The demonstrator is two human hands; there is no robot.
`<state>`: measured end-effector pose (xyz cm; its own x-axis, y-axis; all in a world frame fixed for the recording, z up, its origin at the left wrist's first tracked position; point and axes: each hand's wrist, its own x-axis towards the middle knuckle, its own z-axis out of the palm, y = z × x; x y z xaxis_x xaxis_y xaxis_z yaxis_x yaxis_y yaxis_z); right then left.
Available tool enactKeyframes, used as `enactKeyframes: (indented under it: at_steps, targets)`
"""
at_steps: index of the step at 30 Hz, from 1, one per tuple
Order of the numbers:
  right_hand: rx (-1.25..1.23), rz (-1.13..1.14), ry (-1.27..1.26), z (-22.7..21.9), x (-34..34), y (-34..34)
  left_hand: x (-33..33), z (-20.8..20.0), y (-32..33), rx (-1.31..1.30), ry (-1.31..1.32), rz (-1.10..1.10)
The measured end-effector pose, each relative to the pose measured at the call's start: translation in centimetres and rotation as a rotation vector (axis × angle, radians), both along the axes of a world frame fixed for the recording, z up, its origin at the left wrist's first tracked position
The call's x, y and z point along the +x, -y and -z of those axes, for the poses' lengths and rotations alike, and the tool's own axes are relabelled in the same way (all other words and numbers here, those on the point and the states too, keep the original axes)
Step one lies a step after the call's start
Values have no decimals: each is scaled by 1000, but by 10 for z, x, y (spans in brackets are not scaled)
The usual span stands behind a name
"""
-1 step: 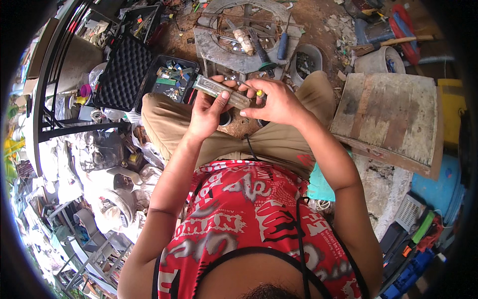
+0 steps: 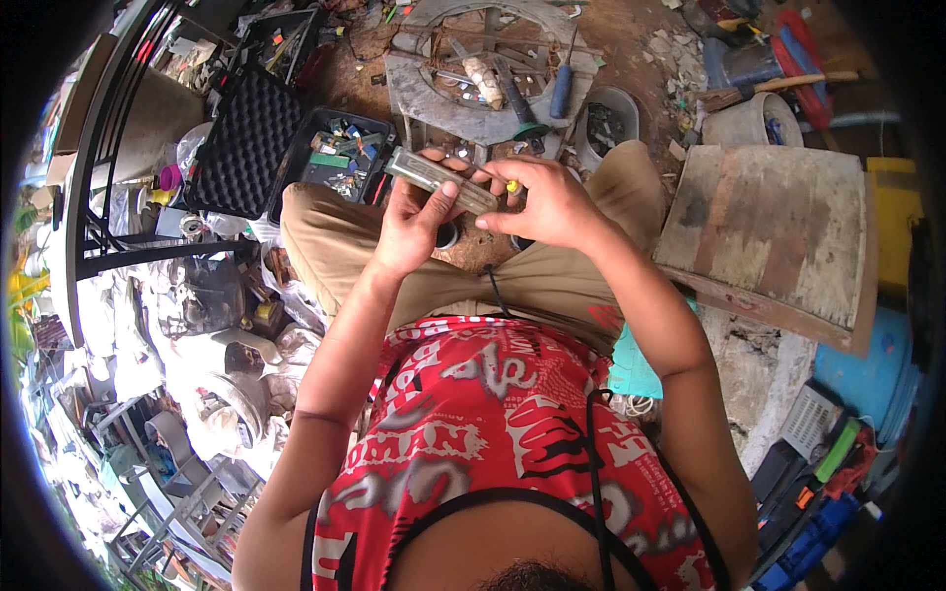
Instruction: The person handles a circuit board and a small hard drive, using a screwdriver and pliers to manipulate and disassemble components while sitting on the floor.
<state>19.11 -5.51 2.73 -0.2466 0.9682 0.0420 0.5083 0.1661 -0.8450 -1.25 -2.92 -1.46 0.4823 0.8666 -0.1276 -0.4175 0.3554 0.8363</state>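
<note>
Both forearms rise from the lower edge and meet over the lap, elbows bent and spread outward. The left hand is turned palm-in, its fingers curled around the near end of a long, flat grey bar, the thumb pressed along the bar's top face. The bar slants from upper left down to the right, held above the knees in khaki trousers. The right hand comes in from the right with the wrist bent inward; its fingers close over the bar's right end, and a small yellow piece shows pinched at the fingertips. Both hands are closed on the bar; neither is spread.

Just beyond the bar, on the ground, lies an open black case full of small parts, its foam-lined lid tipped up to the left. A round grey metal frame sits farther out with a blue-handled screwdriver across it. A worn wooden board lies to the right of the right arm.
</note>
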Motion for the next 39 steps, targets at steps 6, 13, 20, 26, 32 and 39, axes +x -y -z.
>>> enactKeyframes:
  at_steps: [6,13,20,26,32,39]
  targets:
    - [-181,-57,-52,9,7,-5,-11,-5,1,69,15,149]
    - [-189,-108,-98,18,8,-6,-16,-6,-2,92,-32,212]
    - [-118,-58,-33,12,-3,0,-15,-7,0,115,-59,235]
    - [-20,-64,45,18,-4,3,-13,-10,4,-30,-82,158]
    - [280,-11,101,26,-15,11,6,-4,13,-167,-186,-104]
    - [269,-26,186,30,-13,12,13,-3,17,-128,-261,-145]
